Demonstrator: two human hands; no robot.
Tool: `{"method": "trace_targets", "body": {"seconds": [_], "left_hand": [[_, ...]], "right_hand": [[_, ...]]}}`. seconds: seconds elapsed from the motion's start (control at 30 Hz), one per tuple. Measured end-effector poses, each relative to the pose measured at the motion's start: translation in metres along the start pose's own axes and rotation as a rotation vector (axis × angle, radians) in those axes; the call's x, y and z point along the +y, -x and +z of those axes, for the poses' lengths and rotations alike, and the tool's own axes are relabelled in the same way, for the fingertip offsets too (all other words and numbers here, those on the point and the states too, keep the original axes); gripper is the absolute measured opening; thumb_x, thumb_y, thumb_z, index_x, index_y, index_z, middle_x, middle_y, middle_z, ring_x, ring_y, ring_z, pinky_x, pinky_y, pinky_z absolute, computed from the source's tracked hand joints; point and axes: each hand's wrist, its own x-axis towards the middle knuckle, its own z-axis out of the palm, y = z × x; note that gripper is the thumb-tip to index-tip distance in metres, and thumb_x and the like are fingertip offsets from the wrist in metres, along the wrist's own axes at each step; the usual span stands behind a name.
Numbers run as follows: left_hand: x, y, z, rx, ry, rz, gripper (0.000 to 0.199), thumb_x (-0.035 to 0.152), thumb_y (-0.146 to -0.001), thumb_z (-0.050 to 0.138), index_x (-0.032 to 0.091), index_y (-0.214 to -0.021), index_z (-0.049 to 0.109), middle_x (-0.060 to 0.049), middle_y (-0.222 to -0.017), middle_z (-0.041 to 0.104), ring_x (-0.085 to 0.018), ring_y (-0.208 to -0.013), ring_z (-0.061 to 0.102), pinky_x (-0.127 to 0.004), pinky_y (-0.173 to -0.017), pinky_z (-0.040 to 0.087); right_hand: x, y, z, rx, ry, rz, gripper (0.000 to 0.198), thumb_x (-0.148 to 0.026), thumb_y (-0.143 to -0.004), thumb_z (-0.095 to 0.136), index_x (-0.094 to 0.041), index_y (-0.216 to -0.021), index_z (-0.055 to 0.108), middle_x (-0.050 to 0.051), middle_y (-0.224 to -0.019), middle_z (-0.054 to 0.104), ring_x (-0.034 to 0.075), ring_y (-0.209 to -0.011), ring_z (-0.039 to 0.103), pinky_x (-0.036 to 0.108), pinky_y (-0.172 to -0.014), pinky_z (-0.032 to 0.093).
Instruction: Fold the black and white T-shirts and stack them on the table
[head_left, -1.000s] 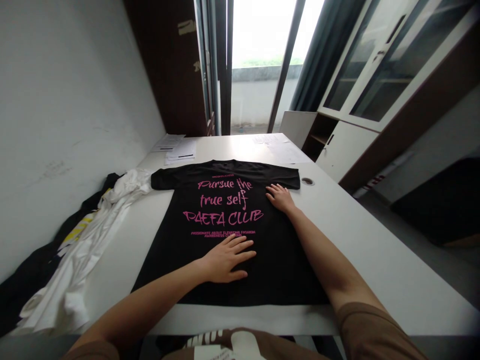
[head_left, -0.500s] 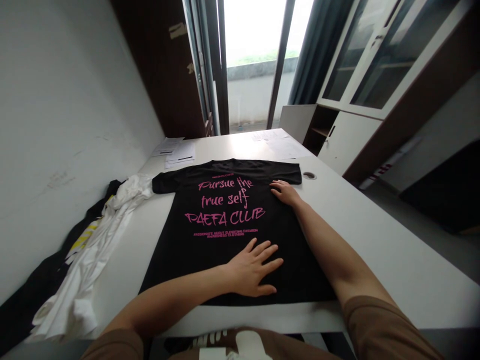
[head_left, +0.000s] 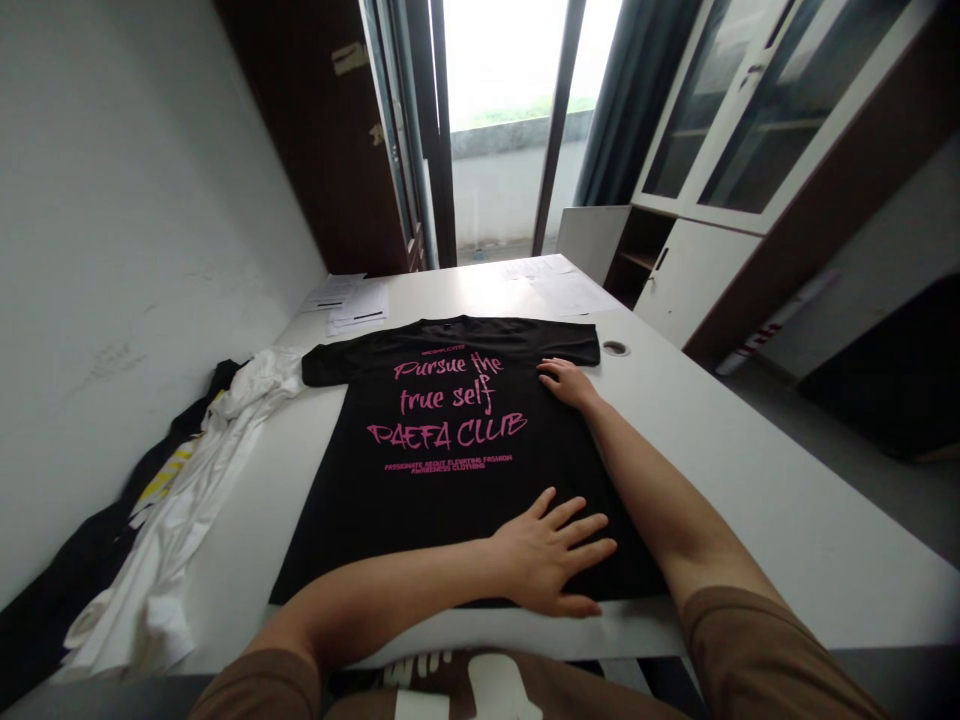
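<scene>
A black T-shirt (head_left: 442, 510) with pink lettering lies spread out, its collar toward the window and its hem near me. My left hand (head_left: 555, 555) rests over the lower right part of the shirt, fingers spread, the thumb reaching the hem. On the shirt's right side, just below the sleeve, my right hand (head_left: 566, 382) lies palm down with its fingers stretched out toward the lettering. Neither hand grips anything. Part of the hem is hidden beneath my left forearm.
The shirt lies on a white table (head_left: 750, 500). White garments (head_left: 195, 500) and black clothing (head_left: 75, 560) are heaped along the left wall. Paper sheets (head_left: 358, 306) lie at the far left, and a round cable hole (head_left: 616, 349) sits right of the sleeve. A cabinet (head_left: 705, 280) stands behind.
My left hand has slid to the right and slightly nearer to me across the lower shirt, fingers still spread. My right hand has stayed in place below the sleeve.
</scene>
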Motion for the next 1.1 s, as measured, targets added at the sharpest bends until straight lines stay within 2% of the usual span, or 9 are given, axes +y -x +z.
{"method": "trace_targets", "body": {"seconds": [0.3, 0.43, 0.77, 0.87, 0.97, 1.1], "left_hand": [[0.009, 0.004, 0.003, -0.019, -0.04, 0.125, 0.073, 0.061, -0.104, 0.032, 0.018, -0.162, 0.028, -0.007, -0.169, 0.024, -0.03, -0.158, 0.014, -0.059, -0.125, 0.017], [0.012, 0.006, 0.003, -0.024, -0.038, 0.131, 0.071, 0.059, -0.104, 0.034, 0.018, -0.162, 0.03, -0.006, -0.168, 0.028, -0.029, -0.158, 0.016, -0.059, -0.124, 0.021], [0.003, 0.004, 0.006, 0.009, 0.144, 0.131, 0.059, 0.051, -0.105, 0.04, 0.022, -0.157, 0.039, -0.005, -0.164, 0.037, -0.024, -0.155, 0.026, -0.054, -0.127, 0.017], [-0.004, 0.005, 0.001, 0.045, 0.181, 0.084, 0.058, 0.051, -0.105, 0.041, 0.023, -0.156, 0.039, -0.007, -0.165, 0.035, -0.024, -0.155, 0.027, -0.051, -0.127, 0.019], [-0.019, 0.007, -0.01, 0.085, 0.201, -0.023, 0.061, 0.055, -0.104, 0.041, 0.026, -0.158, 0.036, -0.007, -0.167, 0.031, -0.026, -0.156, 0.023, -0.052, -0.125, 0.023], [-0.062, 0.015, -0.019, 0.096, 0.139, -0.167, 0.063, 0.058, -0.103, 0.043, 0.03, -0.158, 0.036, -0.007, -0.169, 0.027, -0.03, -0.156, 0.021, -0.055, -0.124, 0.023]], "right_hand": [[0.002, 0.001, 0.004, -0.002, 0.04, -0.001, 0.034, -0.036, -0.095, 0.06, -0.024, -0.125, 0.071, 0.007, -0.141, 0.063, 0.027, -0.138, 0.051, 0.046, -0.119, 0.04], [-0.003, 0.002, 0.002, -0.008, 0.042, 0.007, 0.034, -0.035, -0.095, 0.061, -0.024, -0.125, 0.071, 0.007, -0.142, 0.062, 0.028, -0.139, 0.05, 0.047, -0.119, 0.039], [-0.007, 0.003, -0.001, -0.012, 0.056, 0.01, 0.035, -0.036, -0.095, 0.06, -0.024, -0.126, 0.071, 0.008, -0.142, 0.062, 0.027, -0.138, 0.051, 0.046, -0.118, 0.04], [-0.005, 0.002, 0.001, -0.018, 0.057, 0.006, 0.035, -0.036, -0.095, 0.06, -0.024, -0.126, 0.071, 0.008, -0.142, 0.062, 0.027, -0.138, 0.051, 0.046, -0.119, 0.04], [-0.004, 0.001, 0.001, -0.016, 0.05, 0.01, 0.035, -0.036, -0.095, 0.06, -0.025, -0.126, 0.071, 0.008, -0.142, 0.062, 0.027, -0.138, 0.051, 0.046, -0.119, 0.04], [-0.005, 0.002, 0.0, -0.008, 0.046, 0.015, 0.034, -0.035, -0.095, 0.06, -0.026, -0.126, 0.071, 0.007, -0.142, 0.062, 0.027, -0.138, 0.051, 0.047, -0.119, 0.039]]}}
